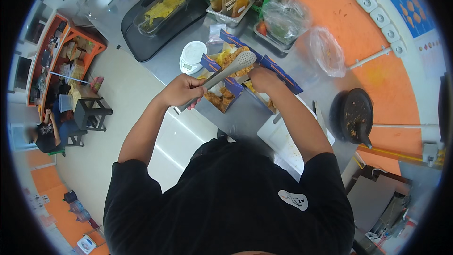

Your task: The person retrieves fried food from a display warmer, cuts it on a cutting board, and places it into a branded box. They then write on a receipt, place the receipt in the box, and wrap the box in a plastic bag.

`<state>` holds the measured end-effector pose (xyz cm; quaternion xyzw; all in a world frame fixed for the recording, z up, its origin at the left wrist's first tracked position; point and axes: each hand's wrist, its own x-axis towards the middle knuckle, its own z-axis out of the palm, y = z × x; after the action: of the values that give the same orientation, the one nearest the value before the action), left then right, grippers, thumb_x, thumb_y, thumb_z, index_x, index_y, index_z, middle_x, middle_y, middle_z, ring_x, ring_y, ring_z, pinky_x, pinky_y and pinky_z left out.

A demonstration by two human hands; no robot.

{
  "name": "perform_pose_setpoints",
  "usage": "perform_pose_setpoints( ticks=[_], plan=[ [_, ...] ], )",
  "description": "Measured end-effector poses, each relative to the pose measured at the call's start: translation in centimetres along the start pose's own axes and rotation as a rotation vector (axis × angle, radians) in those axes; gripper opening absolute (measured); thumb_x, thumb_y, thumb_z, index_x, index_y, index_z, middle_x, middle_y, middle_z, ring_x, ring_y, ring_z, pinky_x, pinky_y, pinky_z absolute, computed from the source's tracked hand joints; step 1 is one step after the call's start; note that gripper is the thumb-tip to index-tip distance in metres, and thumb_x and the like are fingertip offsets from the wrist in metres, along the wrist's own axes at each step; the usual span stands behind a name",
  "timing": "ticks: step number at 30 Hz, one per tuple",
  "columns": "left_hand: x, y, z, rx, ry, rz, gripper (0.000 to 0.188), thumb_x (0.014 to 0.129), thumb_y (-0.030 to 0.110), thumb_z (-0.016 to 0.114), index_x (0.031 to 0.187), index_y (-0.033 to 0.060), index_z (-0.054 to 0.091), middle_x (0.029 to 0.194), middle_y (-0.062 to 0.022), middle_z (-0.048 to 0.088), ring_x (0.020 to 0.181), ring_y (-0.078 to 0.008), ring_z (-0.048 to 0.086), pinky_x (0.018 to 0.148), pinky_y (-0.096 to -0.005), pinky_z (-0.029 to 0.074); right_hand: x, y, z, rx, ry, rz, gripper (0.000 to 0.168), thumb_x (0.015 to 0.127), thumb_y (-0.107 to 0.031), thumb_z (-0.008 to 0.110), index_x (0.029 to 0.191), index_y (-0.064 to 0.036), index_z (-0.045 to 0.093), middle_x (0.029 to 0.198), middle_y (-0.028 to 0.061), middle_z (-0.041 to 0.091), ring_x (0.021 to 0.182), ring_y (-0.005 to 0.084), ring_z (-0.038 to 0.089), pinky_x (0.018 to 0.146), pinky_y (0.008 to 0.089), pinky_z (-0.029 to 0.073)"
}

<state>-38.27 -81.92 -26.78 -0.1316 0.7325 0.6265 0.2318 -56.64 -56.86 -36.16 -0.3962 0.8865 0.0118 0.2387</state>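
Observation:
My left hand (184, 92) grips a long grey serving utensil (226, 70) by its handle end. Its perforated head lies over a large piece of fried chicken (235, 56) in an open blue-and-orange cardboard box. My right hand (265, 79) reaches among the boxes, its fingertips hidden beside the chicken; whether they hold anything does not show. Nearer to me, an open box (231, 88) contains several fried chicken pieces (221, 100) and something white. Another open box (256, 95) with food sits partly under my right hand and forearm. A blue lid flap (283, 76) rises beyond that hand.
A white kitchen scale (193, 56) stands left of the boxes. Behind are a tub of yellow food (162, 9) and a tray of pouches (231, 5). On the right are a cutting board (279, 138), a knife (318, 113) and a stone mortar (355, 108). A person (49, 132) sits far left.

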Motion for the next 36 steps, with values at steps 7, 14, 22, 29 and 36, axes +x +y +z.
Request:
perform_pose_setpoints(
  ticks=[7, 14, 22, 29, 36],
  plan=[
    [1.6, 1.1, 1.4, 0.059, 0.038, -0.028, 0.020, 0.098, 0.017, 0.064, 0.099, -0.0012, 0.071, 0.068, -0.0018, 0.060, 0.051, -0.0093, 0.060, 0.046, -0.0261, 0.051, 0.9, 1.2, -1.3, -0.072, -0.086, -0.018, 0.041, 0.084, 0.001, 0.062, 0.120, -0.014, 0.074, 0.144, 0.0151, 0.056, 0.123, 0.0375, 0.060, 0.100, 0.0451, 0.052],
    [2.7, 3.0, 2.9, 0.169, 0.093, -0.064, 0.025, 0.098, 0.022, 0.064, 0.096, -0.0017, 0.072, 0.066, -0.0022, 0.062, 0.053, -0.0103, 0.062, 0.050, -0.0263, 0.053, 1.3, 1.9, 0.2, -0.013, 0.114, 0.006, 0.039, 0.084, 0.002, 0.060, 0.119, -0.010, 0.074, 0.144, 0.0212, 0.055, 0.128, 0.0388, 0.058, 0.103, 0.0452, 0.050],
    [1.4, 1.7, 3.0, 0.161, 0.192, -0.017, 0.028, 0.098, 0.023, 0.064, 0.108, -0.0003, 0.074, 0.070, -0.0039, 0.066, 0.055, -0.0112, 0.064, 0.054, -0.0272, 0.055, 3.4, 1.0, 0.0, -0.015, -0.108, -0.118, 0.034, 0.086, -0.002, 0.059, 0.117, -0.005, 0.073, 0.122, 0.0262, 0.067, 0.114, 0.0382, 0.065, 0.100, 0.0467, 0.051],
    [0.4, -1.1, 3.1, -0.153, 0.111, 0.061, 0.026, 0.098, 0.019, 0.063, 0.113, 0.0003, 0.074, 0.075, -0.0052, 0.067, 0.059, -0.0120, 0.065, 0.055, -0.0285, 0.057, 1.4, -2.8, -1.3, 0.240, 0.081, 0.173, 0.048, 0.095, -0.028, 0.066, 0.135, -0.003, 0.059, 0.135, 0.0240, 0.061, 0.126, 0.0396, 0.058, 0.106, 0.0456, 0.047],
    [0.2, -2.9, 3.2, -0.370, 0.064, 0.156, 0.022, 0.095, 0.018, 0.065, 0.102, -0.0013, 0.073, 0.072, -0.0047, 0.064, 0.057, -0.0115, 0.063, 0.052, -0.0287, 0.057, 6.6, -0.1, 3.8, 0.282, 0.432, -0.095, 0.049, 0.094, -0.027, 0.065, 0.137, -0.004, 0.058, 0.143, 0.0219, 0.057, 0.136, 0.0374, 0.050, 0.110, 0.0444, 0.042]
  ],
)
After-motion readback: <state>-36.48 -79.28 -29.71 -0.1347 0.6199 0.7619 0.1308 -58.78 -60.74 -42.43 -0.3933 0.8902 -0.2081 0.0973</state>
